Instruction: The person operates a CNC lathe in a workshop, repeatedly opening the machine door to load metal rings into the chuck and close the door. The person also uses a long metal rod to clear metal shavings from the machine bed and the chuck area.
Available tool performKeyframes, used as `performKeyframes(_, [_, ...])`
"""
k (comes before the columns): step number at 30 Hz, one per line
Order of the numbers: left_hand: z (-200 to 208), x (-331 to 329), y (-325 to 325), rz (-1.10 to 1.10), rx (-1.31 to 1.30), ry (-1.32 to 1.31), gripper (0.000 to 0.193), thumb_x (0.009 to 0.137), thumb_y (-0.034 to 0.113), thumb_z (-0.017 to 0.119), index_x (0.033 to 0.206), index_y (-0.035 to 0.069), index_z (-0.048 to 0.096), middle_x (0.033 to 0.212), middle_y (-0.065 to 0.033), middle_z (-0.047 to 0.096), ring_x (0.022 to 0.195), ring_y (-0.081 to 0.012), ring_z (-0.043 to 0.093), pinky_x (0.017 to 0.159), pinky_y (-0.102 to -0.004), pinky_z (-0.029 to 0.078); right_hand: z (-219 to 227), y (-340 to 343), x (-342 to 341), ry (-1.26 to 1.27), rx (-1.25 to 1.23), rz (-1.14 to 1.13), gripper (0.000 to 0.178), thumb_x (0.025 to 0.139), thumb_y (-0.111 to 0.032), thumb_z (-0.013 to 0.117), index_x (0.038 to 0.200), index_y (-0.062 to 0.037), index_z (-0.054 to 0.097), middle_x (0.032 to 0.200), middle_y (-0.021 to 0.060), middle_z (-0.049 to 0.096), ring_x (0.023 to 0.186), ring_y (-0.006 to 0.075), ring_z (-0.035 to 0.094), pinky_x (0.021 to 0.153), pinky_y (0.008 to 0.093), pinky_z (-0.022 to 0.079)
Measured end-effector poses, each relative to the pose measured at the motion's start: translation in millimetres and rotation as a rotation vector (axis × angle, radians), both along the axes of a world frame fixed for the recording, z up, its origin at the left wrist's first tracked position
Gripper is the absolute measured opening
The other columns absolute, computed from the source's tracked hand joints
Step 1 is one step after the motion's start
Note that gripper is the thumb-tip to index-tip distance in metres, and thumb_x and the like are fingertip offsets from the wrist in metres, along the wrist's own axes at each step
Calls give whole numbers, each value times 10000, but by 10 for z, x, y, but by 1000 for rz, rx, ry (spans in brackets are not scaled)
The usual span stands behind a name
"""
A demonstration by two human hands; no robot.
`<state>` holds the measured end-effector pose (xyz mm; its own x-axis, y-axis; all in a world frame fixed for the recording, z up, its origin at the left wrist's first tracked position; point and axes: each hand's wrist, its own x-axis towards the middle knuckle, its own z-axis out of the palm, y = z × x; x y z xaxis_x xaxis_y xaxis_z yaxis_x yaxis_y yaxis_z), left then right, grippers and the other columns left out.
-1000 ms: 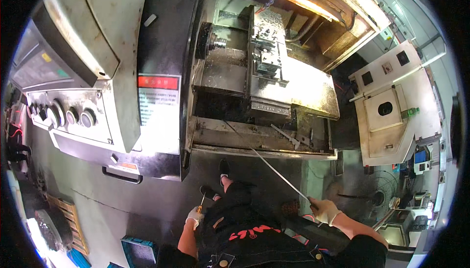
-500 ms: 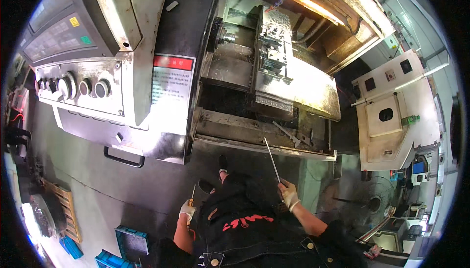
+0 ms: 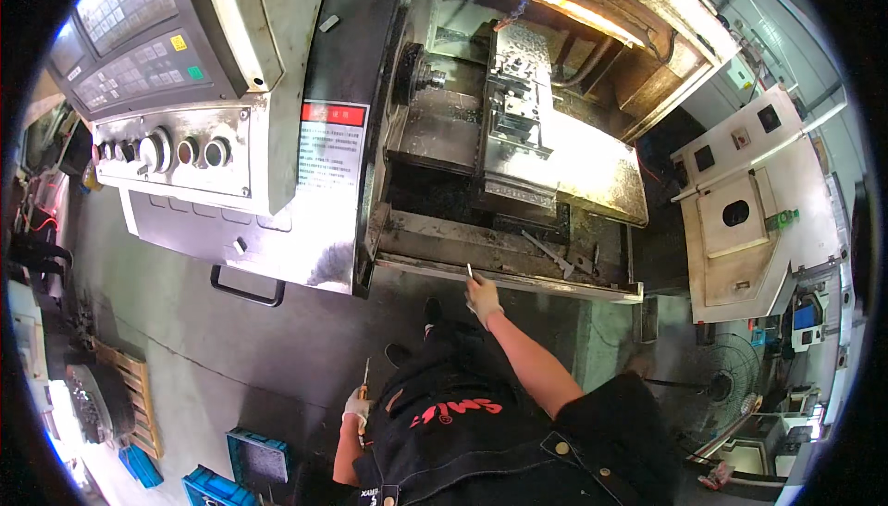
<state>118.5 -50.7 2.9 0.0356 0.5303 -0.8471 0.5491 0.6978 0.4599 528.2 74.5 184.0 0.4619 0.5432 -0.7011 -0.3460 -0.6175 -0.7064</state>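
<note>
My left hand [image 3: 355, 406], in a pale glove, hangs low by my body. It is closed on a screwdriver [image 3: 366, 374] with an orange handle, its thin shaft pointing up. My right hand [image 3: 482, 300], also gloved, reaches forward to the front edge of the open lathe [image 3: 518, 277]. Its fingers are closed on a thin light-coloured rod [image 3: 470, 271], of which only a short end shows. Behind that edge, the lathe's chuck [image 3: 429, 77] is at the left and its tool slide [image 3: 518, 113] in the middle, strewn with chips.
A control panel [image 3: 176, 150] with knobs stands at the left, above a black handle [image 3: 248, 288]. A wrench-like tool [image 3: 548, 253] lies in the lathe's front tray. Blue crates [image 3: 259, 455] are on the floor. At the right are another machine [image 3: 740, 219] and a fan [image 3: 721, 381].
My right hand has moved forward and left, toward the lathe's front edge; the rod, long in view before, now shows only a short end. My left hand still holds the screwdriver low.
</note>
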Motion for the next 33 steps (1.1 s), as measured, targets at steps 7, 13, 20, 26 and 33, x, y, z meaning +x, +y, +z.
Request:
performKeyframes(7, [-15,-217,-160,106,94,-19,534,634,99,622,1157,88,513,926,-88,607,800,-167,572,713,-285,448,440,70,412,-718,-233,974,444,880,-223,410,1284,-46,359,1103,198,539,915,365,556,769,428,433])
performKeyframes(13, [47,2,-100,126,-130,-109,525,668,30,543,1183,98,469,756,-83,567,661,-187,554,579,-306,448,1155,-1462,1062,-893,-382,1195,447,859,-258,423,1284,-131,370,923,206,592,836,380,559,723,431,448])
performKeyframes(20, [-43,228,23,-149,92,-63,545,643,93,569,1180,69,479,907,-136,604,835,-225,579,743,-305,441,2135,-2267,1379,-1123,-633,1156,420,844,-178,437,1263,-173,401,809,172,605,718,358,567,616,430,432])
performKeyframes(26, [82,317,237,-23,-69,-191,607,624,40,582,1215,93,450,896,-115,595,813,-224,563,732,-302,436,2012,-2715,1774,-1310,-721,1249,429,849,-147,435,1269,-217,384,746,144,604,682,323,581,588,410,437])
performKeyframes(33, [112,136,32,2,13,-85,587,625,66,594,1198,72,467,891,-108,594,809,-203,566,724,-296,440,1757,-2673,1812,-1179,-794,1093,423,833,-143,438,1248,-212,402,833,165,598,780,342,577,675,418,443])
